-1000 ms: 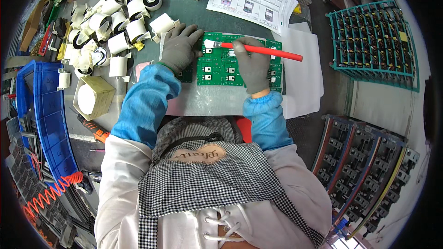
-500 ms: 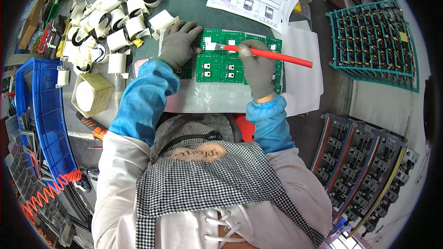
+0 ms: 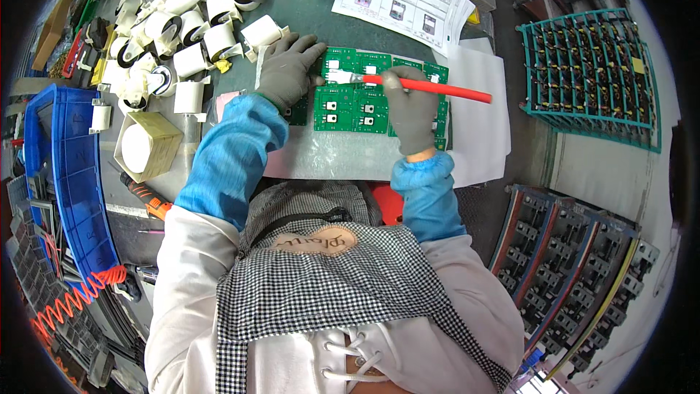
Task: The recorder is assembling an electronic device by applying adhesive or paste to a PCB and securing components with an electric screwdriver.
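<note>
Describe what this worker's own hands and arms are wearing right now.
Both the left hand and right hand wear grey knit gloves. Bright blue oversleeves with gathered elastic cuffs cover each forearm, over a white coat's sleeves. No cables or markings show on them.

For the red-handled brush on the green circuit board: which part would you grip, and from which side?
Grip the brush on its red handle near the bristle end, coming from above as the right hand does; the bare handle slants free to the right, bristles resting on the green circuit board.
</note>
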Available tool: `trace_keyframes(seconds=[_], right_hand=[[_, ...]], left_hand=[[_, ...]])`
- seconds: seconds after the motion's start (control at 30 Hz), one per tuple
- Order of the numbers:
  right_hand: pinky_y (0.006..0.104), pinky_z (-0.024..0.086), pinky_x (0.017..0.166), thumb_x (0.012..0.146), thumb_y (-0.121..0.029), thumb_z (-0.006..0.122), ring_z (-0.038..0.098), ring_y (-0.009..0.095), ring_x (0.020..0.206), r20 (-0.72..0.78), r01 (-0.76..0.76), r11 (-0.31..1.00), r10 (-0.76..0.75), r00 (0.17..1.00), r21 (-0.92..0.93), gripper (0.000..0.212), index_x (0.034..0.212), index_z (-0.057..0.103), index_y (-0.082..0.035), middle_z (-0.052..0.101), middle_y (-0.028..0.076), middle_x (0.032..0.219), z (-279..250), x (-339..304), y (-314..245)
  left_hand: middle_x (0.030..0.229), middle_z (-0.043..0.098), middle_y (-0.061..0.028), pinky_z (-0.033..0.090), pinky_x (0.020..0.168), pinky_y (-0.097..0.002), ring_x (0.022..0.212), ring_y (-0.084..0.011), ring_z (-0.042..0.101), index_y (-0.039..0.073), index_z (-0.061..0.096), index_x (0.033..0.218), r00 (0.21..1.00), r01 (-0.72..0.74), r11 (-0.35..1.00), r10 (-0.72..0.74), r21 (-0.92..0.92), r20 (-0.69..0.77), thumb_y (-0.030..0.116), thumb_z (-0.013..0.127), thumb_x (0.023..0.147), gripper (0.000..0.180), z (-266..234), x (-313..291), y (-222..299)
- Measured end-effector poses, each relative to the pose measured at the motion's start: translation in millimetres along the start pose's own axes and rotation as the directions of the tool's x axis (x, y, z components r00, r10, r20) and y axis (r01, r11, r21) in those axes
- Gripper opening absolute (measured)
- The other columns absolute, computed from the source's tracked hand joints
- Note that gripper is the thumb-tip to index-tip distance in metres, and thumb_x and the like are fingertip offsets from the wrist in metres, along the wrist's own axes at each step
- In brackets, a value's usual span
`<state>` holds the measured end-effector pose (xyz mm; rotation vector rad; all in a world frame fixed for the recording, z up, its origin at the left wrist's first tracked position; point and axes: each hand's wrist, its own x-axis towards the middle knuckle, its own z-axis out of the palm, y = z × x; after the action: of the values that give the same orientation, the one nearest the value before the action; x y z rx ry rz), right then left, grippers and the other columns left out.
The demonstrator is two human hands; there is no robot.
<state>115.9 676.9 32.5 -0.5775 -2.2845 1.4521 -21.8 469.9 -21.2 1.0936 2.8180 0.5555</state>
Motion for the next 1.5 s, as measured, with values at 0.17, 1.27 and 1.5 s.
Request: trace_keyframes(seconds=[0.17, 1.27, 1.5], right_hand=[[0.0257, 0.048, 0.070, 0.096, -0.016, 0.070, 0.059, 0.009, 0.077, -0.032, 0.049, 0.985, -0.045, 0.998, 0.168, 0.016, 0.102, 0.072, -0.002, 0.066, 0.003, 0.082, -4.1, -6.9, -32.9], [0.0422, 0.053, 0.075, 0.089, -0.020, 0.076, 0.070, 0.031, 0.081, 0.046, 0.187, 0.982, -0.188, 0.981, 0.043, 0.014, 0.090, 0.075, -0.006, 0.073, 0.013, 0.083, 70.7, 16.5, -22.0], [0.0310, 0.050, 0.069, 0.093, -0.018, 0.073, 0.064, 0.015, 0.075, 0.022, 0.332, 0.928, -0.334, 0.942, -0.166, 0.016, 0.095, 0.074, -0.002, 0.069, 0.006, 0.080, 61.7, 14.8, -17.3]], left_hand=[[0.153, 0.053, -0.0051, 0.033, 0.119, -0.0520, 0.146, -0.0355, 0.042, 0.021, 0.054, 0.148, 0.994, 0.014, 0.996, -0.024, -0.091, -0.105, 0.033, 0.086, 0.076, 0.079, -3.0, -7.7, -7.8], [0.144, 0.061, -0.0100, 0.053, 0.103, -0.0445, 0.121, -0.0351, 0.065, 0.018, 0.060, 0.143, 0.987, 0.143, 0.924, -0.157, -0.356, -0.013, 0.019, 0.079, 0.085, 0.062, -5.6, -24.6, -52.0], [0.150, 0.057, -0.0093, 0.052, 0.106, -0.0392, 0.126, -0.0327, 0.064, 0.012, 0.059, 0.144, 0.983, 0.183, 0.910, -0.180, -0.373, 0.043, 0.005, 0.077, 0.084, 0.062, -9.5, -21.5, -47.6]])
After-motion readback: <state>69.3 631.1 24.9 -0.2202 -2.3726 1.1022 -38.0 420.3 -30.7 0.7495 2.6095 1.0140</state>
